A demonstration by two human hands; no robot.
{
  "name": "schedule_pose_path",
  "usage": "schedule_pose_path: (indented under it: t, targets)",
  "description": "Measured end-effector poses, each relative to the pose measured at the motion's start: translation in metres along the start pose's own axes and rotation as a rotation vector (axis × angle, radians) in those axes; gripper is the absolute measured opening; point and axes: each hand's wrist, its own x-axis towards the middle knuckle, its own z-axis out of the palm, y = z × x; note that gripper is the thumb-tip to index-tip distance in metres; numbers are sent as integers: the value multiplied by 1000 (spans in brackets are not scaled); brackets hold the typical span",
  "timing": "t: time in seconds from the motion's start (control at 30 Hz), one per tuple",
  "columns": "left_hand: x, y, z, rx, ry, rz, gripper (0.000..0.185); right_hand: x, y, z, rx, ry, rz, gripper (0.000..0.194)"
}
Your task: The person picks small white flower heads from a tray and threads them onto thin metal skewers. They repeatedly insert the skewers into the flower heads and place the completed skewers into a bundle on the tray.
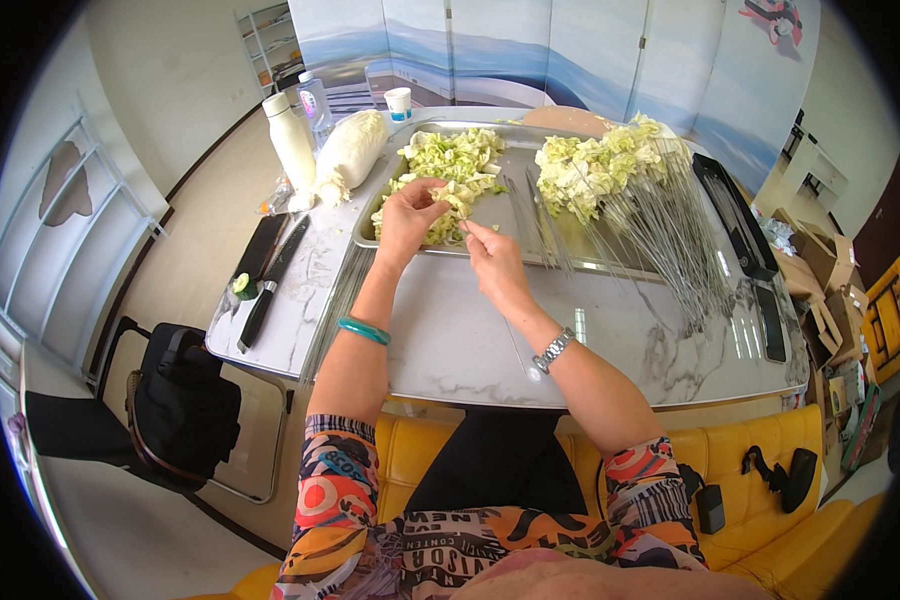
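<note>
My left hand (405, 225) pinches pieces of pale green cabbage leaf (459, 196) over the left part of a metal tray (521, 159). In my right hand (499, 270) is a thin metal skewer (515, 346), its tip end at the leaf pieces and its long end trailing below my wrist. Whether the tip has pierced all of them is too small to tell. Loose chopped cabbage (454, 154) lies beneath and behind my left hand. On the tray's right side rest many skewers (671, 240) with cabbage (607, 169) bunched at their far ends. Several bare skewers (536, 217) lie between the piles.
More skewers (345, 307) lie left of the tray. A black-handled knife (259, 311), a cucumber piece (244, 286), a whole cabbage (354, 148), bottles (291, 139) and a paper cup (398, 104) stand further left. A black case (735, 217) and a phone (771, 322) are at right.
</note>
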Motion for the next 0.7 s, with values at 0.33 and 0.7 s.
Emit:
schedule_pose_path:
  t: [0.33,0.7]
  targets:
    - [3,-7,0,-43,42,45,29,-2,3,3,-85,34,-85,31]
    - [3,-5,0,45,130,27,26,-42,-12,-44,-390,-152,-189,25]
